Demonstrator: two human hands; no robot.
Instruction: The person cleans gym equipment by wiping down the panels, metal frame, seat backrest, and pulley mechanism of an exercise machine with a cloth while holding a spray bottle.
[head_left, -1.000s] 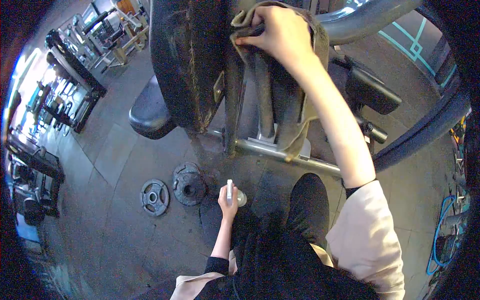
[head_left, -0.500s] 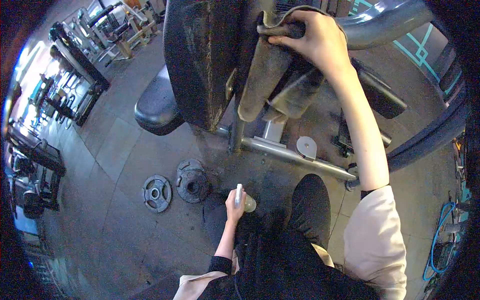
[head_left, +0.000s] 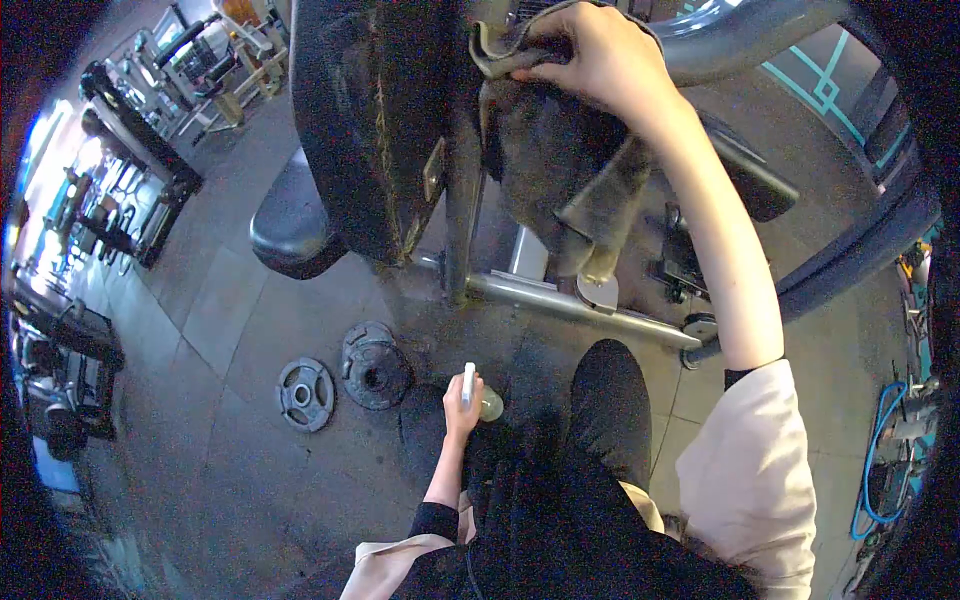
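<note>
Right hand (head_left: 605,62) pinches a grey-brown fabric cloth (head_left: 615,195), hanging lengthwise below it; left hand (head_left: 459,408), farther away, grips a white-topped translucent plastic bottle (head_left: 491,403).

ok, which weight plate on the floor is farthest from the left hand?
The lone plate, with visible openings around its hub; the overlapping plates sit between it and the left hand.

The gym is rather dim, with strong white glare from the left side and small bright reflections on the metal tube (head_left: 740,45). The fisheye lens bends the outer parts, and the corners fall into black. Grainy noise covers dark areas, and the hanging cloth (head_left: 560,150) looks soft.
</note>
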